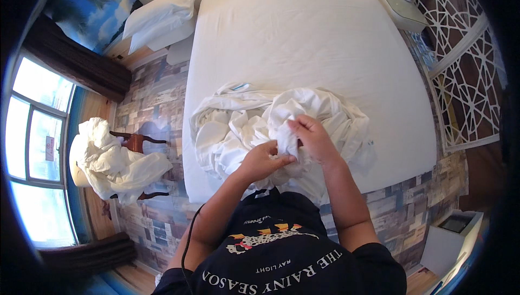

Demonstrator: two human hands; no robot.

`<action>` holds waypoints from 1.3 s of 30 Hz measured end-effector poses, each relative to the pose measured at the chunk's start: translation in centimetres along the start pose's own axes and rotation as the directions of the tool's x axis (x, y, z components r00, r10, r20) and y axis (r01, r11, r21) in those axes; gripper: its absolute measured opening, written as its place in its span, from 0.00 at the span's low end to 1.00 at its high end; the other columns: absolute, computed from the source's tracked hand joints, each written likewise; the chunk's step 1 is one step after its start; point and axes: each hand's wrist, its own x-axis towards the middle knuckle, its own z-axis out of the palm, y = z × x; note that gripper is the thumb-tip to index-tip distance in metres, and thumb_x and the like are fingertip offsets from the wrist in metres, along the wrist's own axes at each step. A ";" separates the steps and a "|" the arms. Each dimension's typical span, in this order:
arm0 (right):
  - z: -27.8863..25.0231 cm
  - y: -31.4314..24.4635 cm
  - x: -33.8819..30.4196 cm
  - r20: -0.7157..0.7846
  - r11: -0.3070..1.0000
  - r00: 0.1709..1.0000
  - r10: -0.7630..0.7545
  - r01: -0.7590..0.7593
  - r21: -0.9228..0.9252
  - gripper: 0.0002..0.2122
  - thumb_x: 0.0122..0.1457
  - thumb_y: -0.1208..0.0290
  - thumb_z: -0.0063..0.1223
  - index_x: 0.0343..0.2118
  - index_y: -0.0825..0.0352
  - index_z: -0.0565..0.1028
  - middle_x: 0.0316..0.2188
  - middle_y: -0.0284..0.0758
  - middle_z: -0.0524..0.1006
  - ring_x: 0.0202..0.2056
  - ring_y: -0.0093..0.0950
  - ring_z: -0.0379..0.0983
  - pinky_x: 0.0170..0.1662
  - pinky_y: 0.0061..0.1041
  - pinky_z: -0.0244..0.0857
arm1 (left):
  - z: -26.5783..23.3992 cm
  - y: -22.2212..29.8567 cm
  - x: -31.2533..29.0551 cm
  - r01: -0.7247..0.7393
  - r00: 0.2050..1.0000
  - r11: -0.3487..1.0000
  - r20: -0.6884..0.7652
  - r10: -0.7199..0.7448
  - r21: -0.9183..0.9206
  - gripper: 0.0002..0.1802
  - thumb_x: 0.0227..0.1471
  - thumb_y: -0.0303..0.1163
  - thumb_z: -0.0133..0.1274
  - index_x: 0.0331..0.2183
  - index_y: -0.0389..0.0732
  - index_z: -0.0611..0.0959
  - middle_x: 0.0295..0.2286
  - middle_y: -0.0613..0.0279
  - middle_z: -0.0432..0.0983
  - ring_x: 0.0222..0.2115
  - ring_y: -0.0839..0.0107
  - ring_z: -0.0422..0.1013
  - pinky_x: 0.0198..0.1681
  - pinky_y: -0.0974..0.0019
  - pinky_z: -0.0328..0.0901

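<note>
A crumpled white duvet cover or sheet [233,132] lies bunched across the near half of the bed [303,29], which has a smooth white sheet over it. My left hand [264,160] grips a fold of this cloth, thumb stretched toward the right. Just above and to the right, my right hand [314,137] pinches the upper end of the same fold between thumb and fingers. The gathered strip of cloth runs between both hands. Whether the bunched cloth is a cover or a plain sheet cannot be told.
White pillows [162,16] are piled on a stand at the far left. White bedding [116,159] drapes over a wooden chair on the left, near the window [43,154]. A bedside table [401,10] stands far right, by a white lattice screen [460,67]. Patterned flooring [146,92] surrounds the bed.
</note>
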 end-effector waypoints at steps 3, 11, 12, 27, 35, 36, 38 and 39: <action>1.4 0.2 -0.7 0.038 0.994 0.996 -0.076 0.073 0.084 0.10 0.62 0.64 0.49 0.30 0.66 0.72 0.28 0.26 0.71 0.29 0.14 0.66 0.34 0.15 0.62 | 0.1 -1.4 0.2 0.049 0.998 0.990 -0.034 -0.054 -0.132 0.19 0.50 0.41 0.57 0.34 0.32 0.82 0.27 0.61 0.78 0.29 0.77 0.70 0.35 0.69 0.66; 0.4 5.4 -4.6 -0.135 0.908 0.977 -0.162 0.094 -0.408 0.08 0.51 0.72 0.60 0.28 0.68 0.72 0.29 0.34 0.74 0.32 0.25 0.70 0.37 0.24 0.64 | -2.3 -2.8 0.4 0.017 0.978 0.895 -0.178 -0.107 -0.445 0.20 0.53 0.43 0.56 0.34 0.31 0.82 0.27 0.63 0.77 0.28 0.78 0.70 0.32 0.72 0.65; 0.6 5.7 -4.9 -0.166 0.955 0.978 -0.123 0.071 -0.287 0.08 0.51 0.71 0.60 0.26 0.68 0.72 0.28 0.35 0.74 0.31 0.27 0.71 0.36 0.25 0.64 | -2.5 -2.8 0.2 0.014 0.979 0.905 -0.177 -0.098 -0.424 0.21 0.53 0.43 0.55 0.34 0.31 0.82 0.27 0.63 0.77 0.28 0.78 0.70 0.32 0.72 0.65; 3.5 4.8 -5.1 -0.226 0.931 0.940 -0.257 0.178 -0.318 0.07 0.57 0.70 0.54 0.26 0.67 0.71 0.22 0.28 0.71 0.21 0.16 0.65 0.24 0.18 0.61 | -1.8 -2.7 -0.7 -0.001 1.000 0.957 -0.028 -0.007 -0.288 0.21 0.46 0.41 0.62 0.34 0.32 0.81 0.27 0.62 0.77 0.27 0.78 0.70 0.31 0.73 0.66; 3.4 3.5 -3.1 -0.495 0.944 0.855 -0.152 0.274 0.184 0.07 0.59 0.69 0.53 0.28 0.65 0.68 0.25 0.28 0.71 0.22 0.14 0.66 0.26 0.16 0.69 | -1.6 -3.1 -0.9 0.031 0.987 0.999 -0.159 -0.037 -0.039 0.14 0.42 0.35 0.65 0.28 0.34 0.82 0.24 0.64 0.77 0.26 0.78 0.70 0.31 0.74 0.64; 3.6 3.4 -3.0 -0.476 0.942 0.866 -0.152 0.272 0.196 0.07 0.59 0.69 0.53 0.28 0.65 0.68 0.25 0.28 0.71 0.22 0.14 0.67 0.27 0.17 0.69 | -1.5 -3.2 -1.0 -0.005 0.986 0.992 -0.167 -0.017 -0.129 0.14 0.42 0.36 0.65 0.27 0.34 0.82 0.23 0.65 0.77 0.25 0.79 0.69 0.31 0.74 0.64; 4.4 3.1 -2.9 -0.436 0.939 0.887 -0.151 0.267 0.218 0.08 0.59 0.70 0.54 0.28 0.66 0.69 0.24 0.28 0.71 0.22 0.14 0.67 0.27 0.18 0.70 | -1.0 -3.6 -1.3 -0.079 0.982 0.950 -0.190 0.021 -0.303 0.16 0.43 0.38 0.64 0.26 0.34 0.82 0.21 0.66 0.76 0.24 0.80 0.67 0.30 0.73 0.64; 4.5 3.3 -2.8 -0.403 0.948 0.904 -0.140 0.240 0.209 0.07 0.58 0.70 0.54 0.28 0.66 0.69 0.24 0.28 0.72 0.23 0.15 0.67 0.27 0.17 0.70 | -0.8 -3.5 -1.2 -0.082 0.986 0.949 -0.164 0.033 -0.304 0.15 0.44 0.37 0.64 0.27 0.34 0.82 0.21 0.67 0.76 0.24 0.80 0.67 0.29 0.73 0.64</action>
